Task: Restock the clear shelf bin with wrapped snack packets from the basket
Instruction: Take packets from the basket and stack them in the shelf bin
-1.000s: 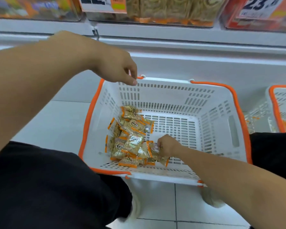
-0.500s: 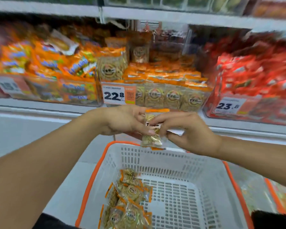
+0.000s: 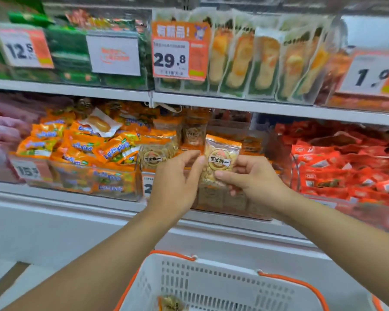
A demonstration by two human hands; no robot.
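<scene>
Store shelves packed with snacks ahead. Our left hand (image 3: 176, 176) and right hand (image 3: 249, 176) both pinch one snack packet (image 3: 220, 159) before the half-filled clear shelf bin (image 3: 222, 203); more wait in the basket (image 3: 211, 286) below.

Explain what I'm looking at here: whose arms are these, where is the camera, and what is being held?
There is no machine: a person wears a camera on the head, looking forward and down, so the arms are their own. The left hand and right hand together pinch one wrapped snack packet with their fingers, held up before the clear shelf bin that holds matching packets. Below stands a white basket with orange rims. Neighbouring bins hold orange packets and red packets, with price tags on the shelves.
</scene>
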